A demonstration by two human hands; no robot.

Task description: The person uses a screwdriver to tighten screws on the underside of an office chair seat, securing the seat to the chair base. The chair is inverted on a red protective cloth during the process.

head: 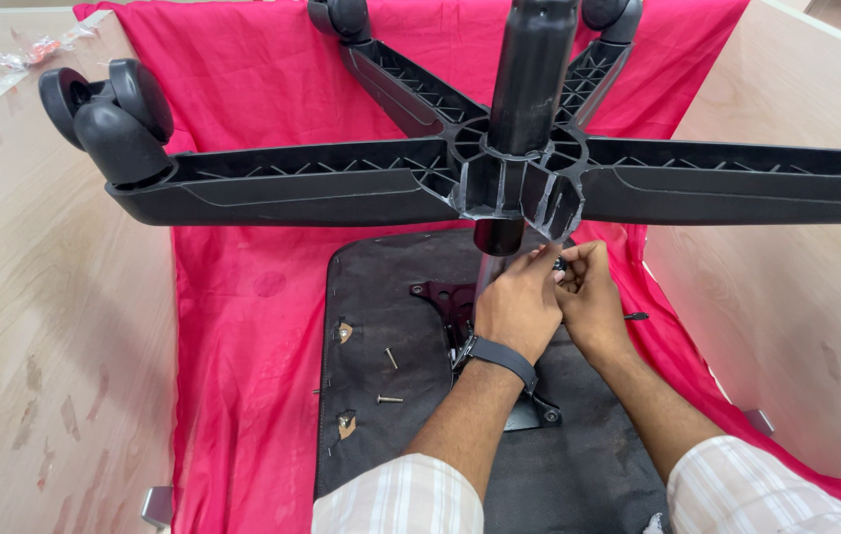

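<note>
Upturned black fabric chair seat point(420, 297) lying on red cloth point(233, 326); black five-armed plastic base with castors point(341, 183) looming above on steel column point(488, 272). Left hand point(519, 307) and right hand point(589, 302) both pinching small fitting at column foot. Assembly probably heavy, stiff, top-heavy; safest gripping column. Loose screws point(390, 358) lying beside.

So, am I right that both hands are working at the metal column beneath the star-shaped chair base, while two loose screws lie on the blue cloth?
Not quite: in the head view the two loose screws lie on the dark seat underside, and the cloth is pink-red, not blue. The left hand and right hand are indeed at the metal column beneath the chair base.
</note>
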